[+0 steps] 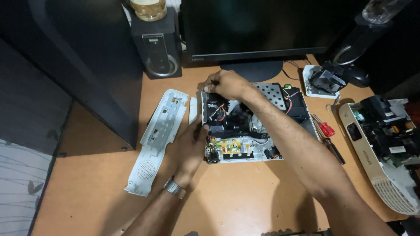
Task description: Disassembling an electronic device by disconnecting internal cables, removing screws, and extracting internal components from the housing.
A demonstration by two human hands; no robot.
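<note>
While the left hand [189,144] is bracing the fragile opened projector [245,126] by its stiff rim, fingers spread, the right hand [225,84] is pinching a part inside.

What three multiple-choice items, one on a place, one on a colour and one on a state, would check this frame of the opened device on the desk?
1. Where does the long white cover panel lie?
A. To the left of the opened device
B. On top of the monitor
C. Right of the screwdrivers

2. What colour is the handle of the small screwdriver?
A. Blue
B. Red
C. Green

3. How is the left hand placed?
A. Lifted clear of the desk
B. Resting against the left edge of the opened device
C. Gripping the speaker

Answers:
1 A, the panel lies flat on the wooden desk beside the device's left side.
2 B, the handle shows red.
3 B, its fingers touch the casing edge while the right hand reaches into the far left corner.
</note>
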